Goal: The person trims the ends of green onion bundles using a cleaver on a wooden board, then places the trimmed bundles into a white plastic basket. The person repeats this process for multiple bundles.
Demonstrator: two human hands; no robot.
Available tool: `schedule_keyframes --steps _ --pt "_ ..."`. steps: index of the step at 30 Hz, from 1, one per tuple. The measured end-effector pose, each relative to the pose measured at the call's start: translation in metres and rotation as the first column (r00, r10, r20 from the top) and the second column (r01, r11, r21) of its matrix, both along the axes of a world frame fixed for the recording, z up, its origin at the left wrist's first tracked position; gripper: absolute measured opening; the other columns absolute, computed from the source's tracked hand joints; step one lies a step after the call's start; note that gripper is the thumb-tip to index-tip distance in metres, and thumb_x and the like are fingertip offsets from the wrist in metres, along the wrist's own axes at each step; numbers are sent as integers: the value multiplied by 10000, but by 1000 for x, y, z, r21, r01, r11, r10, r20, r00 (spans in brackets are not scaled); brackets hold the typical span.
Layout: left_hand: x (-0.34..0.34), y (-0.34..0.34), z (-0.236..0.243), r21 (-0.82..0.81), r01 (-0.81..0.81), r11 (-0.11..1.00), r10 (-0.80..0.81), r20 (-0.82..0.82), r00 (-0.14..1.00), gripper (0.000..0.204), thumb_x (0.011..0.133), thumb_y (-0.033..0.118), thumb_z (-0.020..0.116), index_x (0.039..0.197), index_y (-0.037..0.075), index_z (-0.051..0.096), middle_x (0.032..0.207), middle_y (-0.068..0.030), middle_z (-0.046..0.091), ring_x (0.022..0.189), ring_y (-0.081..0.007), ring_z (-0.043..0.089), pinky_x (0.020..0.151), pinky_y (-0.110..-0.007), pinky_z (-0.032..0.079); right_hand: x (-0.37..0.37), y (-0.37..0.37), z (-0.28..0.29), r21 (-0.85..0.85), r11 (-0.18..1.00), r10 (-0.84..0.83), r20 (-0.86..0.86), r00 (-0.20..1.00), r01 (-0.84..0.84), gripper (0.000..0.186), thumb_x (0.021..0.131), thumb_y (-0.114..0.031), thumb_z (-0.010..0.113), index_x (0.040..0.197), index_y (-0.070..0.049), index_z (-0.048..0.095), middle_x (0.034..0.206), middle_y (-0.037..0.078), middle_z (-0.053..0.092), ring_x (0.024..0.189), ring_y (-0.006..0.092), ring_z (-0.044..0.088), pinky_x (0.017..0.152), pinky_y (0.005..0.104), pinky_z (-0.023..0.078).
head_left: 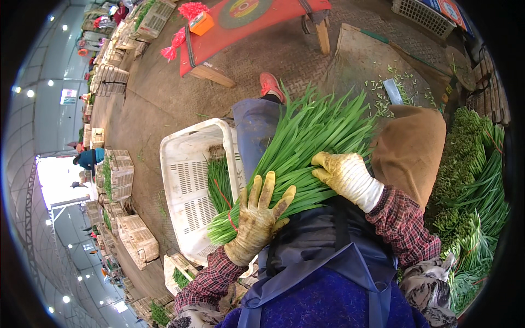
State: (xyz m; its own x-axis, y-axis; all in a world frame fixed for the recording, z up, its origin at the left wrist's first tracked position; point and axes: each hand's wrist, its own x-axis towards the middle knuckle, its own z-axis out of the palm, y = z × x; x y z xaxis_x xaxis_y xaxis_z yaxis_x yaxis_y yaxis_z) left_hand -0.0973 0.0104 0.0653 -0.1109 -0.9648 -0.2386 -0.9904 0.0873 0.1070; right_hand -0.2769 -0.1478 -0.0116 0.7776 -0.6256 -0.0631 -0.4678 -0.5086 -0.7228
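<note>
A bundle of long green leafy stems (306, 128) lies across my lap, its pale ends at the left by a red band (227, 216). My left hand (252, 216), in a stained yellowish glove, rests on the lower end with fingers spread. My right hand (342, 177), gloved alike, has its fingers curled on the leaves farther up. Beside my left leg stands a white plastic crate (178, 180) with more banded greens (219, 180) inside. At my right is a big pile of bundled greens (481, 186).
A red bench (246, 22) with an orange box (201, 24) stands ahead. A metal blade (392, 90) lies among cut scraps at the upper right, below a dark crate (421, 16). Rows of crates (131, 235) and several people, one in teal (88, 158), are along the left.
</note>
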Motion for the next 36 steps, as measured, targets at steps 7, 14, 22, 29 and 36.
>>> schedule_keyframes --steps 7,14,22,29,36 --pt "0 0 1 -2 1 1000 -1 -10 1000 859 637 282 820 1409 239 448 1469 -258 311 1290 -472 367 1045 -557 335 0 -1 5 -318 947 16 147 989 31 171 902 -252 591 996 -116 637 700 75 649 568 236 627 498 348 480" --pt "0 -3 2 23 -21 999 22 -26 999 852 650 272 816 1414 236 441 1469 -249 310 1293 -476 361 1046 -557 334 -17 -24 52 898 425 -659 221 718 114 217 977 -193 552 1080 -43 670 645 9 615 455 27 468 426 160 363" --pt "-1 -2 3 32 -21 999 21 3 1000 849 655 269 815 1415 232 439 1460 -267 313 1283 -483 375 1035 -550 358 -36 -10 44 756 624 -338 33 941 197 226 916 -169 625 1109 -52 642 710 73 652 555 129 614 498 254 477" --pt "-3 -8 4 34 -6 999 6 -17 1000 818 678 260 800 1414 231 443 1456 -268 317 1280 -482 377 1036 -554 352 -4 0 7 -21 996 -80 113 990 83 302 858 -341 652 1047 -106 632 767 143 672 723 322 668 632 405 522" --pt "-3 -4 2 15 19 1000 -19 18 1000 812 663 284 800 1398 230 460 1447 -254 340 1264 -445 398 1020 -546 352 2 -3 22 938 335 -422 68 904 86 164 889 -215 624 875 -52 637 563 64 588 396 152 515 386 261 396"
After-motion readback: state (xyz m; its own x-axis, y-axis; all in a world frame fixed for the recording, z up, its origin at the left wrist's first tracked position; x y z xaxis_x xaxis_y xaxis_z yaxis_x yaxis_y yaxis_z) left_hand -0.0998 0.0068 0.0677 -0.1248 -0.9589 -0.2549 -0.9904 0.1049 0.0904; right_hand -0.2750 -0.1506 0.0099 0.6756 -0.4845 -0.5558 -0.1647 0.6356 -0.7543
